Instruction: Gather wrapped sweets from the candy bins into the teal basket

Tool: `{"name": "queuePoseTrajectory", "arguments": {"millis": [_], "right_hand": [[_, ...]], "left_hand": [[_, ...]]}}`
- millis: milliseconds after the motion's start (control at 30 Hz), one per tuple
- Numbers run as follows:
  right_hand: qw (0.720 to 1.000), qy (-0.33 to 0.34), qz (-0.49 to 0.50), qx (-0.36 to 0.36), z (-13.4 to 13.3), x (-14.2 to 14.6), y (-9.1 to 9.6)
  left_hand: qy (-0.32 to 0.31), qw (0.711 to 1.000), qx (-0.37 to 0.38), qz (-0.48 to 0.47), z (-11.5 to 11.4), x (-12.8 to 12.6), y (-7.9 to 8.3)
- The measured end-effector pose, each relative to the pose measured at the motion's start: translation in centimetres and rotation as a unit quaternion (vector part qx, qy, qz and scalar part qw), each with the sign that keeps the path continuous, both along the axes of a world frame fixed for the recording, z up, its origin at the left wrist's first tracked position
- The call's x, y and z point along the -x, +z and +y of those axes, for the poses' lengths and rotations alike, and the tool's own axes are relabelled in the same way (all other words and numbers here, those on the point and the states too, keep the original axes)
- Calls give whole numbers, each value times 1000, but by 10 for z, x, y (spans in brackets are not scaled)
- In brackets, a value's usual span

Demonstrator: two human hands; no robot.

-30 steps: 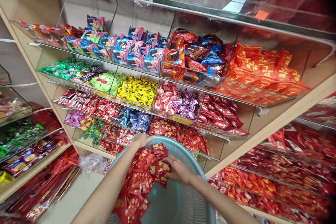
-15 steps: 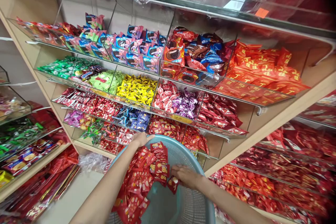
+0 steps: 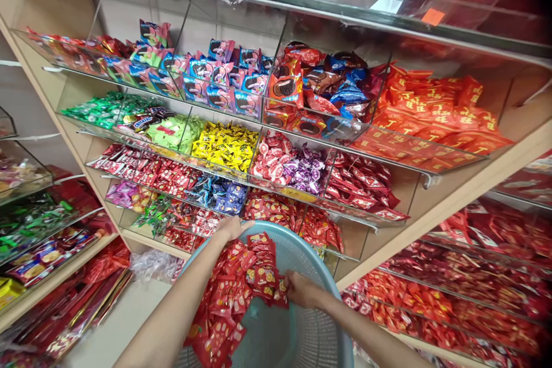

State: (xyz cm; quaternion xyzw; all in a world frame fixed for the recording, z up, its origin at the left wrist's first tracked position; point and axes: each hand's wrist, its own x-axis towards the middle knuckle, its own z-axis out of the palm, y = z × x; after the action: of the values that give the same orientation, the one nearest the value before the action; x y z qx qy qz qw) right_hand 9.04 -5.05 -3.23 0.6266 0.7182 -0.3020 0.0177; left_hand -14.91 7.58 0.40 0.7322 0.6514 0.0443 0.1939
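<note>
A grey-blue plastic basket with mesh sides stands low in front of me, tilted toward me. Red candy packets heap up along its left side, while its bottom shows on the right. At the far rim, my left hand is closed over the edge, its fingertips partly out of sight. Inside the basket, my right hand pinches a small red candy packet against the right edge of the heap.
Behind the basket rises a wooden shelf unit with clear-fronted bins of wrapped sweets, including yellow candies and orange packets. More stocked shelves stand left and right. A clear plastic bag lies on the floor at left.
My right hand has shifted slightly left and up, bringing its packet from below the heap's edge to lie against the other packets. My left hand has stayed on the rim.
</note>
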Motion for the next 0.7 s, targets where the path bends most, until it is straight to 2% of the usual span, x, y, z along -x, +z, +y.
{"name": "queuePoseTrajectory", "arguments": {"millis": [100,233,367,500,700], "right_hand": [[999,39,0,-16,1,1,-1],[992,66,-69,-77,0,1,7],[972,169,-31,-158,0,12,23],[960,228,-7,-160,6,29,29],[948,266,-30,-173,14,41,25]], "left_hand": [[-1,1000,-1,1,0,0,0],[-1,1000,1,-1,1,1,-2],[2,1000,-4,-7,2,2,-5],[13,1000,-3,-3,2,1,-6],[-2,1000,-2,-6,2,1,-5]]}}
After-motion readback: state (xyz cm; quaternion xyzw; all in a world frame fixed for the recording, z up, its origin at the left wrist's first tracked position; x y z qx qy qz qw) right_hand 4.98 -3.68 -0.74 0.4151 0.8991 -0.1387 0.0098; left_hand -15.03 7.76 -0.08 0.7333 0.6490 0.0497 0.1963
